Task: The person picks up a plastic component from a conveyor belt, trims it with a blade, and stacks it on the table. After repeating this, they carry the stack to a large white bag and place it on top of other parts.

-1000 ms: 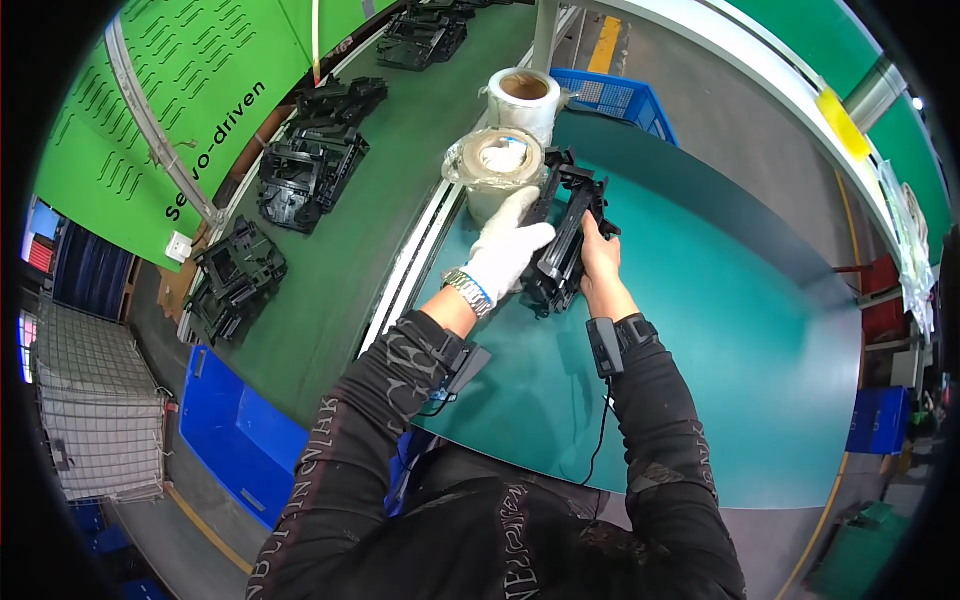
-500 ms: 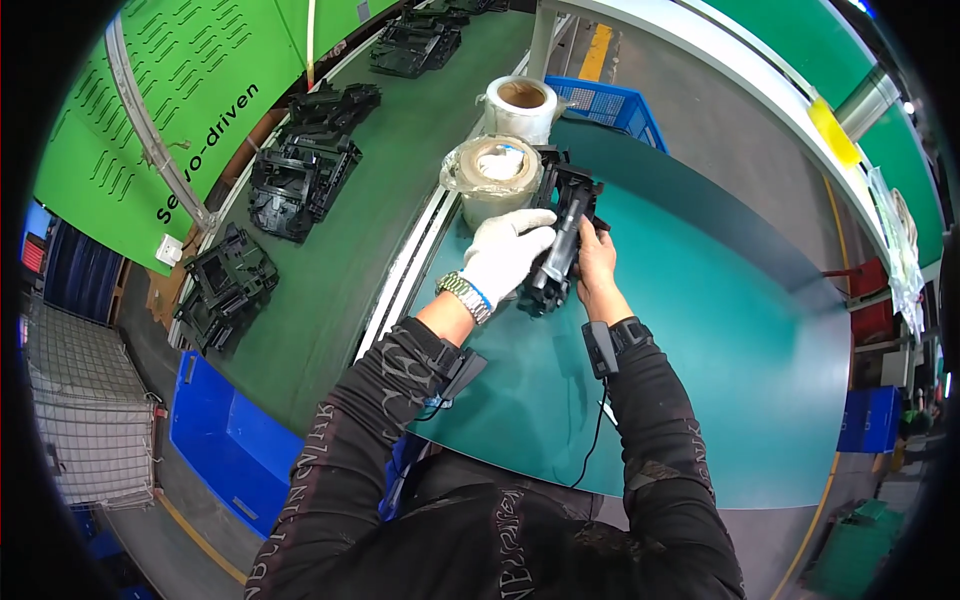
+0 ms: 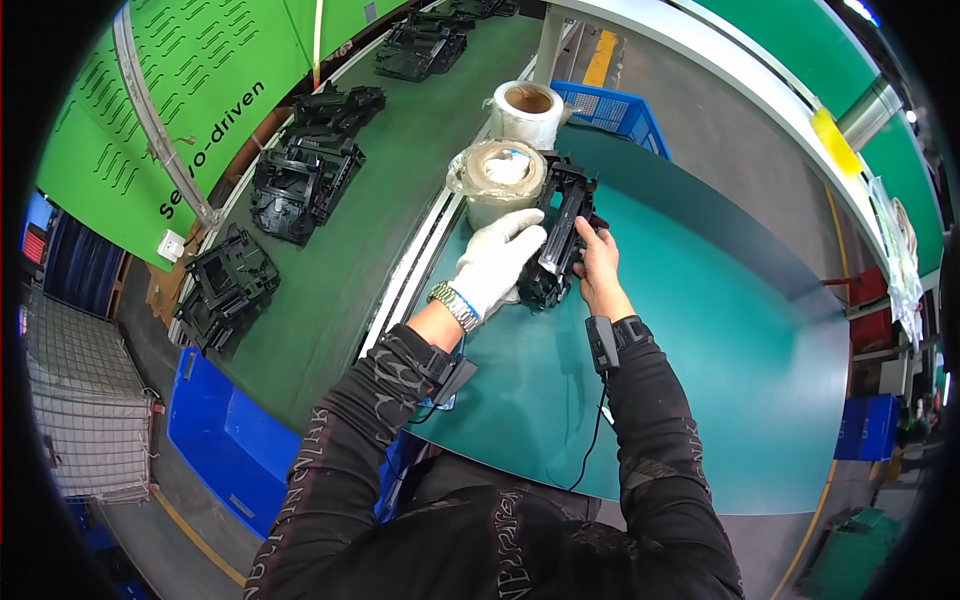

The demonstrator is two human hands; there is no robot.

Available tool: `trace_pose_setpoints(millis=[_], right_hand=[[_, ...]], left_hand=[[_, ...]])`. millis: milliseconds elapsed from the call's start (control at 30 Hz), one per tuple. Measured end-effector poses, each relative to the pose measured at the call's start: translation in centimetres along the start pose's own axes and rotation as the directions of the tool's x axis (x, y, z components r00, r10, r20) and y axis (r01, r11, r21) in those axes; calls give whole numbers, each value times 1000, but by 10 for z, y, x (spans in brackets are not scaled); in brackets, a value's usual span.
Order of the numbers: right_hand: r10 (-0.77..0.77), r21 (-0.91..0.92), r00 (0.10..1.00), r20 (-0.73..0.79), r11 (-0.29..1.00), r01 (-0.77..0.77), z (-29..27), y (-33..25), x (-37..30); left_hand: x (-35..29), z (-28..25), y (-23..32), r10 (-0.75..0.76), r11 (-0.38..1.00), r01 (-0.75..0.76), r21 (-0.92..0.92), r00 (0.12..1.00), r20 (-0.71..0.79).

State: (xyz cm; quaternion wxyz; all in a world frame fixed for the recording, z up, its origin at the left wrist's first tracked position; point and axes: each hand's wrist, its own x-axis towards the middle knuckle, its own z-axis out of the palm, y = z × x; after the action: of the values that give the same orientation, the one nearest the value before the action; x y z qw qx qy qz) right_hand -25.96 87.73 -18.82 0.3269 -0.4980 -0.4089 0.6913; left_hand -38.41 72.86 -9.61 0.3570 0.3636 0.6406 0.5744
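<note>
A long black molded plastic frame [image 3: 562,225] with ribs and open slots is held above the green tabletop [image 3: 700,380]. My left hand [image 3: 497,262], in a white glove, grips its left side, with thumb and fingers bent against the edge. On the opposite side my bare right hand [image 3: 600,268] holds the frame, its fingers partly hidden behind the plastic. Close beyond my left hand stands a roll of clear film [image 3: 500,195] in loose wrapping. A second film roll [image 3: 526,118] stands behind it.
To the left runs a green conveyor belt [image 3: 375,230] carrying several black plastic frames [image 3: 300,185]. A blue bin [image 3: 235,440] sits beside the belt's near end. Beyond the table is a blue crate [image 3: 620,115]. A white rail [image 3: 700,40] crosses the upper right.
The black plastic frame has been rolled slightly between my hands, so its slotted face now shows more. My left hand has shifted a little to the left.
</note>
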Motion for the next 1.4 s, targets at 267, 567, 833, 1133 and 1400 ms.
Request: trace_pose_setpoints(millis=[267,567,833,1133,1400], right_hand=[[0,-48,999,-43,999,-2,7,0,-5],[-5,6,999,54,1000,5,-6,21,14],[40,232,993,113,971,-65,-70,31,16],[-27,50,996,-80,998,31,-143,36,-36],[-43,-96,977,-207,995,24,-219,47,-107]], left_hand=[[-6,-10,3,21,999,-21,-24,1000,-21],[-136,-148,15,87,985,-20,174,918,-388],[-245,-344,-14,251,966,18,256,152,-956],[-205,-455,-6,144,789,567,234,200,-969],[-168,-462,-28,-26,474,791,386,451,-892]])
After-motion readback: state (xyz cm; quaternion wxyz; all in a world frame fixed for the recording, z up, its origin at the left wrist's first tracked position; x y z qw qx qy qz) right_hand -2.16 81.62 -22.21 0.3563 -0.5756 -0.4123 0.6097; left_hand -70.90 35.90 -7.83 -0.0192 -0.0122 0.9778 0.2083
